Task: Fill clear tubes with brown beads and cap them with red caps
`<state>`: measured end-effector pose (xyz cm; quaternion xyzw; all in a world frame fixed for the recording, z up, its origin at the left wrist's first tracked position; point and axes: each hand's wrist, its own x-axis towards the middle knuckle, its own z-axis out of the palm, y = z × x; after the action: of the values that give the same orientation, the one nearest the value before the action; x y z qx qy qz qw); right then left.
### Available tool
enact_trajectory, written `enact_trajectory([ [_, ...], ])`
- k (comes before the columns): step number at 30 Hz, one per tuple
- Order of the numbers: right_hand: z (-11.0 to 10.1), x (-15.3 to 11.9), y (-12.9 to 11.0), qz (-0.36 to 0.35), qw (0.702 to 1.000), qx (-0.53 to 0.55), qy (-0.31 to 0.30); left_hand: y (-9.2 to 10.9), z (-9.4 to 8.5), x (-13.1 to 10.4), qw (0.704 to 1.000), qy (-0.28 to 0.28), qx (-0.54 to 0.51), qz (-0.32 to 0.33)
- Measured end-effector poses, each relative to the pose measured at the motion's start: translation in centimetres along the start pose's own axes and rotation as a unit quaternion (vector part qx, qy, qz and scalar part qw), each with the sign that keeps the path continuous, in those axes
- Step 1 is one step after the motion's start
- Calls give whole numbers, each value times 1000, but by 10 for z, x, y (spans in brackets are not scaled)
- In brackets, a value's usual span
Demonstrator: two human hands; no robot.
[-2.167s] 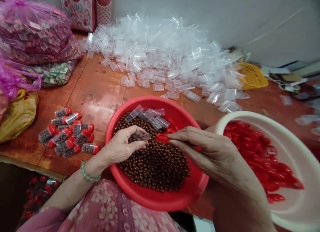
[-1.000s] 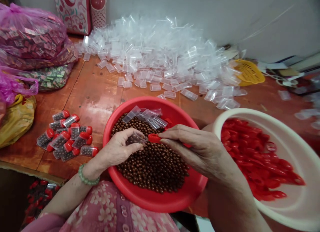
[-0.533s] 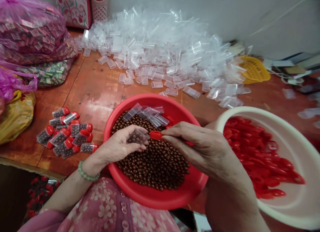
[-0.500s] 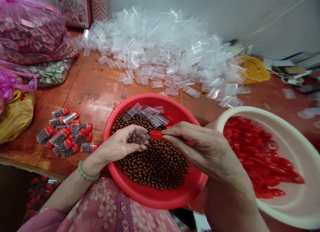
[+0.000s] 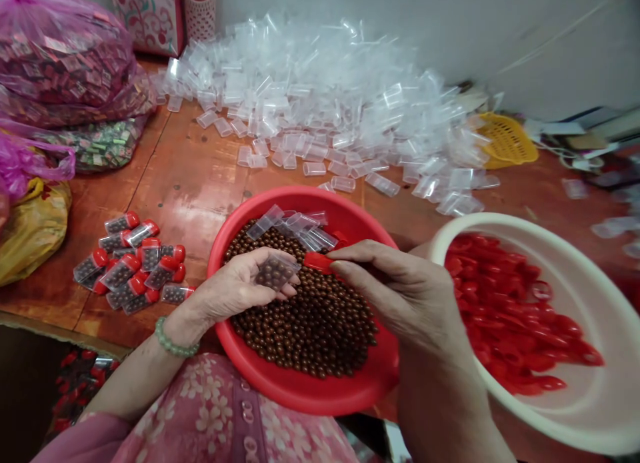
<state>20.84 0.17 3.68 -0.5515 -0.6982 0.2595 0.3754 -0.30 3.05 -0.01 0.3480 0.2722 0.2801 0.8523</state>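
Observation:
My left hand holds a clear plastic tube with brown balls inside, lying tilted across the fingers. Between the thumb and forefinger of my right hand is a red plastic cap, a short gap from the tube's end. Both hands are over a red basin of loose shiny brown balls. Several clear tubes lie on the balls at the basin's back. To the right, a cream basin holds a heap of red caps.
Filled, red-capped tubes lie in a cluster at left. A large heap of clear tubes spreads along the wall. Purple bags, a yellow bag and a yellow basket stand around the wooden table.
The red cap in my right hand has turned, showing a broader side, and sits slightly farther from the tube. My left hand has barely moved.

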Motion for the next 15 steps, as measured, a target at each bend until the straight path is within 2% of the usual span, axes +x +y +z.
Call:
enact_trajectory([
  [3, 18, -2, -2, 21, 998, 43, 35, 0, 0, -1, 1000, 4, 5, 5],
  [7, 36, -3, -7, 7, 998, 41, 38, -2, -1, -1, 999, 12, 39, 6],
  [15, 43, -3, -7, 6, 998, 42, 44, 0, 2, 1, 994, 34, 102, 36],
])
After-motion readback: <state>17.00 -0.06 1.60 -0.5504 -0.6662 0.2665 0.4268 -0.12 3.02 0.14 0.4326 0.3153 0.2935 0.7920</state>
